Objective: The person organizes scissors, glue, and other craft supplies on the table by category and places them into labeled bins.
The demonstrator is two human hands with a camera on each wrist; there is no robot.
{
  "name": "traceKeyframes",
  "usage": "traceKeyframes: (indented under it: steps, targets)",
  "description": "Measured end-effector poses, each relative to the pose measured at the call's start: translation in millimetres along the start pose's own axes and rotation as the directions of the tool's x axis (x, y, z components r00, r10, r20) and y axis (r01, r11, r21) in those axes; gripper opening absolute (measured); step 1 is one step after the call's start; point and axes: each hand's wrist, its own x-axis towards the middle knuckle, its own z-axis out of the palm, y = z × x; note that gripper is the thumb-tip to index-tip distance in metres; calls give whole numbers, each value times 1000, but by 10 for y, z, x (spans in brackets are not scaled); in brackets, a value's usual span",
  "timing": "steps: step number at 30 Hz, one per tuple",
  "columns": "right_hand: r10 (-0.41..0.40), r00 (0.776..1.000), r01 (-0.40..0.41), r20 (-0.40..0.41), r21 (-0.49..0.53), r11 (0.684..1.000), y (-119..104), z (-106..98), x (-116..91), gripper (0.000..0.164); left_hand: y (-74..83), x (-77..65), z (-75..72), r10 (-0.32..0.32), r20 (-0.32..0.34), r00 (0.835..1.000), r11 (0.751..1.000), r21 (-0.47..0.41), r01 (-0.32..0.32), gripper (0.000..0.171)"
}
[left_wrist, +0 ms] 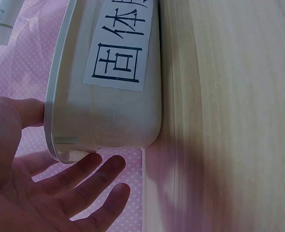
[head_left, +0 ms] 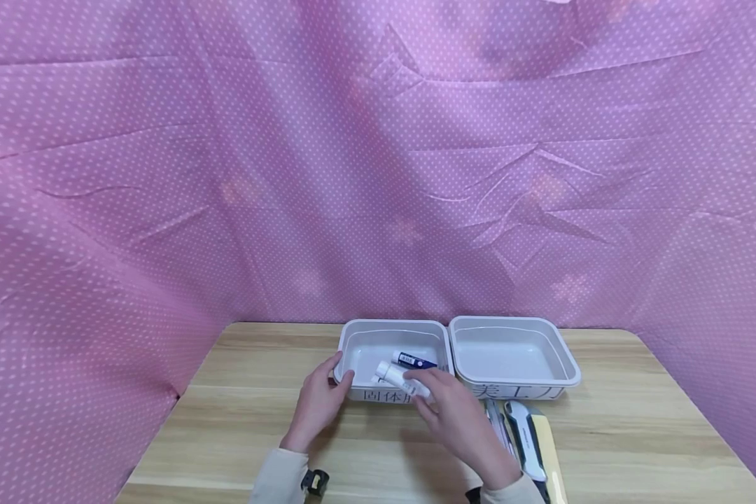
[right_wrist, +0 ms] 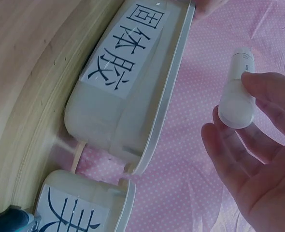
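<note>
- On the light wooden desk (head_left: 239, 420), two shallow white plastic trays stood side by side, nearly touching, each with a paper label of black characters on its near wall: the left tray (head_left: 353, 336) and the right tray (head_left: 561, 364).
- The right hand (head_left: 456, 413) pinched a white cylindrical glue stick (head_left: 402, 379) between thumb and fingertips, holding it tilted above the near edge of the left tray; the right wrist view showed the stick (right_wrist: 238, 89) clear of the tray's rim (right_wrist: 169, 92).
- The left hand (head_left: 318, 402) lay at the left tray's near left corner, fingers straight and spread, thumb against the rim; the left wrist view showed the hand (left_wrist: 36, 188) touching the tray's corner (left_wrist: 60, 145) and gripping nothing.
- Inside the left tray lay a dark blue glue stick (head_left: 414, 361) and, just beside it, another white stick, partly hidden by the held one.
- Near the right hand, in front of the right tray, lay a black-and-white utility knife (head_left: 524, 437) and a pale yellow strip (head_left: 551, 455).
- Pink dotted fabric (head_left: 378, 161) enclosed the desk behind and on both sides.
</note>
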Motion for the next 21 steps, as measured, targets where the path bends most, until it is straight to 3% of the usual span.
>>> traceKeyframes:
  steps: [10, 21]
  targets:
    - [114, 993, -113, -8, 47, 992, 131, -27, 17, 37, 11, -11, 0, -4, -1, 1000, 1000, -2, 4, 53]
    - [153, 988, -151, -30, 68, 986, 303, -21, 17, 35, 18, -7, 0, -30, 9, 1000, 999, -22, 30, 55]
